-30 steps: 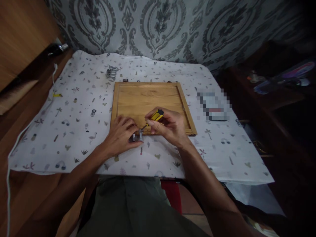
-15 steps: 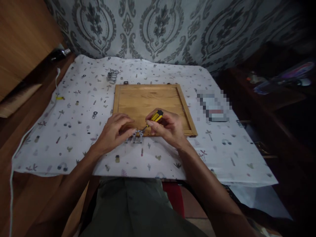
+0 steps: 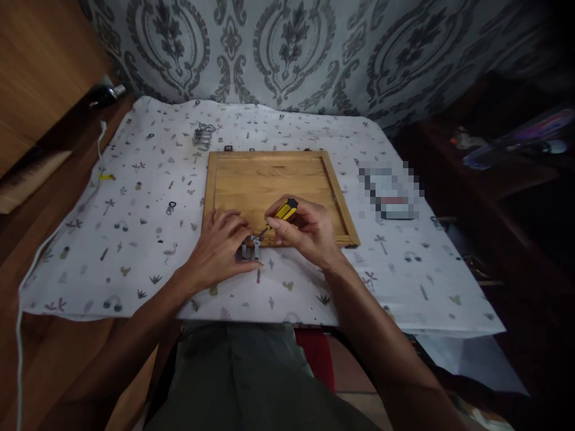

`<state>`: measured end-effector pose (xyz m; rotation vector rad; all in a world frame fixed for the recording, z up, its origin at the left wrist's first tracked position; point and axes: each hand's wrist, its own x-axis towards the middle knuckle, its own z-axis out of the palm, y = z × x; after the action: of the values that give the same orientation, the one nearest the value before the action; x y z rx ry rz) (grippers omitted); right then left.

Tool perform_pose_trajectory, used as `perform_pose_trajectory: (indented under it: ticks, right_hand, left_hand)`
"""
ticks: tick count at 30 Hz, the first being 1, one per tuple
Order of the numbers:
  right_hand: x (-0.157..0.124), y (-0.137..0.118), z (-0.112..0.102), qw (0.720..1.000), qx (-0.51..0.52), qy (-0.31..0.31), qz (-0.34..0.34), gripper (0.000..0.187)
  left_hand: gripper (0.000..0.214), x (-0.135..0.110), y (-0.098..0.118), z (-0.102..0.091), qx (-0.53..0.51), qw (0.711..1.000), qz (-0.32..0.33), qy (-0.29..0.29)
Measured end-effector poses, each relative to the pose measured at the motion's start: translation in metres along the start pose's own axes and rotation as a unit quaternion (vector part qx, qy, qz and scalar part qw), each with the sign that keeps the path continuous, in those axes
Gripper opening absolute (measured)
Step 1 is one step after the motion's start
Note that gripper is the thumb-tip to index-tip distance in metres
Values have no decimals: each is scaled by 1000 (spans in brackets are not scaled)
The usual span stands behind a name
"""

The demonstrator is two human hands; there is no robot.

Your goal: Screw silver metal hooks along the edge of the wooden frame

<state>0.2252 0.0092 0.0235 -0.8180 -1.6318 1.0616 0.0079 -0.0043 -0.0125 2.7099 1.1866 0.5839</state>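
A framed wooden panel [image 3: 269,179] lies flat on the cloth-covered table. A small silver metal fitting, which looks like a hinge [image 3: 256,246], sits at its near edge, with prongs sticking out toward me. My left hand [image 3: 220,242] is around the fitting's left part, fingers on the panel side and thumb on the near side; part of the fitting is hidden behind it. My right hand [image 3: 305,230] pinches a yellow and black screwdriver [image 3: 286,209], tilted, with its tip down at the fitting.
A coil of grey metal pieces [image 3: 203,137] lies at the back left of the white patterned tablecloth [image 3: 135,257]. A blurred-out flat object [image 3: 390,191] is at the right. A white cable [image 3: 42,251] runs along the left edge. A patterned curtain [image 3: 291,54] hangs behind.
My left thumb has swung down from the panel edge to the near side of the fitting, and the fingers have come further right. The right hand and screwdriver have barely moved.
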Motion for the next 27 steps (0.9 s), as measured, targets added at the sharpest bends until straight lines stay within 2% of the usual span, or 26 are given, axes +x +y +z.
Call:
perform_pose_trajectory:
  ticks: [10,27]
  right_hand:
    - [1,1,0,1000,-21,1,0,20]
    - [2,-3,2,1000,6,3,7,23]
  left_hand:
    - [50,1,1,2,4,1000,2,-3]
    - [46,2,-1,3,1,1000,-1,3]
